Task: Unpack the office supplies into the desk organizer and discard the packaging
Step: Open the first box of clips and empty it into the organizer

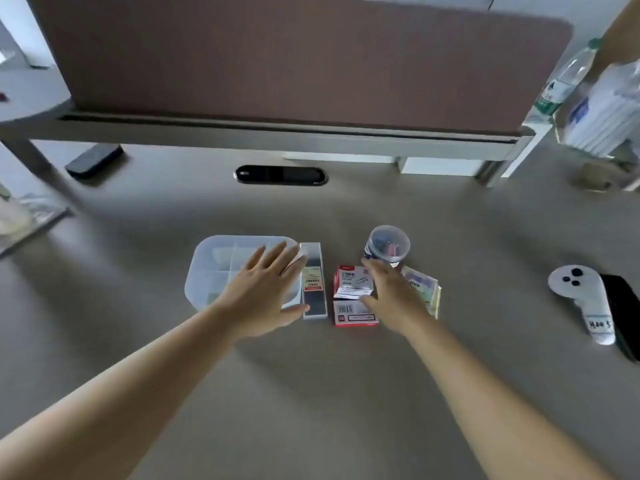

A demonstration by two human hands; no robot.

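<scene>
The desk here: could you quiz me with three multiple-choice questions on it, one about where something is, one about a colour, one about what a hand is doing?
1. Where is the round tub?
A. Inside the organizer
B. Behind the red box
C. At the desk's near edge

2. What colour edges the paper box between the hands?
A. Red
B. Green
C. Blue

3. How is the left hand?
A. Clenched in a fist
B. Pinching a pen
C. Flat, fingers spread

Answers:
1. B: the tub stands on the desk beyond the box, to the right of the organizer.
2. A: its sides and bottom strip are red around white labels.
3. C: the fingers lie straight over the organizer's right part, holding nothing.
</scene>
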